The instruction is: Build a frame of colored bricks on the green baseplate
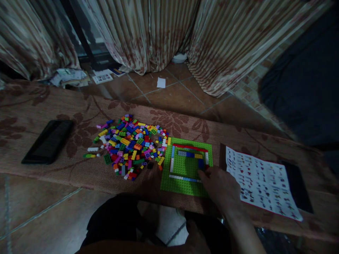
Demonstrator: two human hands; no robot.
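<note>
A green baseplate (pixel 185 188) lies on the cloth-covered table. Red, white and light blue bricks outline a square on it. Inside that square, a grey, a blue and a yellow brick form a row (pixel 190 154), and a dark blue brick (pixel 201 163) stands below its right end. My right hand (pixel 222 187) reaches over the plate's right side, fingers drawn together, their tips beside the dark blue brick. Whatever they pinch is hidden. My left hand (pixel 196 238) rests low over my lap, dim and partly cut off, its fingers unclear.
A pile of loose coloured bricks (pixel 132 144) spreads left of the plate. Farther left lies a black phone (pixel 49 141). A printed picture sheet (pixel 262 180) lies at right, over a dark flat object (pixel 298 185). Beyond the table's far edge are striped curtains (pixel 148 35) and papers on tiles.
</note>
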